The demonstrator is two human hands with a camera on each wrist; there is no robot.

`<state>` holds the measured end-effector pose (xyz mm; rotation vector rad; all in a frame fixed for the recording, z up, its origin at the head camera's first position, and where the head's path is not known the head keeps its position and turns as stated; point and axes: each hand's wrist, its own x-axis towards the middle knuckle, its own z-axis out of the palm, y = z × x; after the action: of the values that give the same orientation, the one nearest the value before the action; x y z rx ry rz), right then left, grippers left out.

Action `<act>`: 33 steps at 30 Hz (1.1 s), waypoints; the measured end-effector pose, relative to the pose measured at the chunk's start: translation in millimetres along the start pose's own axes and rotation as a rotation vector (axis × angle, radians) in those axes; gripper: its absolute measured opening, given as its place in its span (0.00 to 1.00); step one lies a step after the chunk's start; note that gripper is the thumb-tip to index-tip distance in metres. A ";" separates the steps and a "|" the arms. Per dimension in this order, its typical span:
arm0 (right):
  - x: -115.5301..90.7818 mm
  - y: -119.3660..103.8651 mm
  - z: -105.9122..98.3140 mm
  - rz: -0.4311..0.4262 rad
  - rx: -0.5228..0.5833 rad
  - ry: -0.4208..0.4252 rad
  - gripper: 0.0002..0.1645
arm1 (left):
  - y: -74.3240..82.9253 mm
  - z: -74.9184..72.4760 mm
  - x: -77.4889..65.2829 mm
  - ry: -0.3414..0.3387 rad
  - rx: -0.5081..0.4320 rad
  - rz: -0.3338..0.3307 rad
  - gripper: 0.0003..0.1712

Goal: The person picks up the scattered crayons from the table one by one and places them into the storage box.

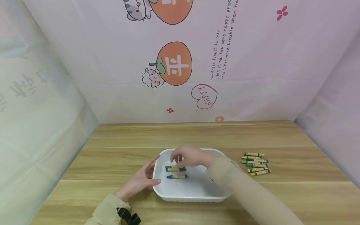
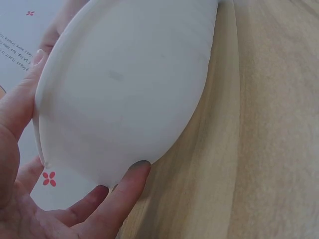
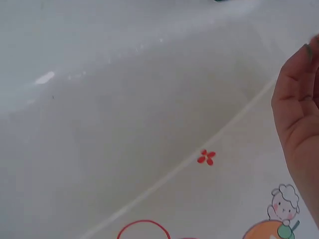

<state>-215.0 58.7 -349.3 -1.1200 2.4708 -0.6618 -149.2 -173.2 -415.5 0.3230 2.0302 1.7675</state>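
A white plastic tray [image 1: 194,187] stands on the table, with a few green and blue crayons lying inside its left half. My left hand [image 1: 140,179] holds the tray's left end, thumb at the rim and fingers against the outer wall; the left wrist view shows these fingers [image 2: 119,199] on the wall. Over the tray is my right hand [image 1: 191,156], fingers bent and thumb down near a dark blue crayon [image 1: 171,170]. A green crayon [image 1: 169,167] lies just behind it, and a blue crayon [image 1: 177,177] nearer the front. Nothing shows in the right fingers [image 3: 294,94].
To the tray's right, several yellow and green crayons [image 1: 257,161] lie in a loose column on the wooden table [image 1: 118,150]. A printed cloth [image 1: 247,100] hangs behind the table, with pale cloth at both sides. A black strap [image 1: 123,214] circles the left wrist.
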 end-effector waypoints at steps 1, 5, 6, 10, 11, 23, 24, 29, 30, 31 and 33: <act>-2.9 -0.9 -3.1 -0.003 0.004 0.004 0.12 | 0.0 -0.2 0.3 0.003 0.003 0.000 0.53; -14.9 -1.9 -15.1 -0.022 0.027 0.026 0.13 | -0.2 -1.2 0.6 0.006 0.001 0.005 0.54; -18.1 -1.9 -18.0 -0.027 0.032 0.032 0.13 | -0.3 -1.3 0.6 0.008 0.002 0.004 0.53; -31.7 -1.7 -27.0 -0.036 0.046 0.053 0.13 | -0.8 -1.0 0.5 0.008 0.001 0.000 0.54; -35.5 -1.4 -28.9 -0.044 0.049 0.059 0.13 | -1.0 -0.8 0.4 0.008 0.000 -0.001 0.54; -90.9 26.0 -38.4 -0.050 0.113 0.119 0.13 | 0.0 0.3 -0.5 0.007 -0.018 -0.004 0.54; -97.8 29.1 -39.0 -0.047 0.121 0.129 0.13 | -0.4 0.5 0.0 0.007 -0.019 -0.007 0.54; -133.9 48.7 -39.8 -0.006 0.122 0.189 0.14 | -1.7 1.0 1.6 0.009 -0.021 -0.013 0.54; -140.3 54.1 -39.2 -0.005 0.118 0.206 0.15 | -1.8 1.0 1.6 0.011 -0.020 -0.013 0.54; -146.5 59.5 -38.7 -0.002 0.117 0.220 0.15 | -1.7 1.0 1.5 0.012 -0.020 -0.013 0.54; -158.2 70.9 -37.1 -0.017 0.112 0.249 0.15 | -1.3 1.1 1.4 0.016 -0.018 -0.014 0.53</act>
<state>-176.9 231.5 -338.4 -1.0748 2.5914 -0.9853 -149.8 -171.8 -417.2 0.2895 2.0209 1.7844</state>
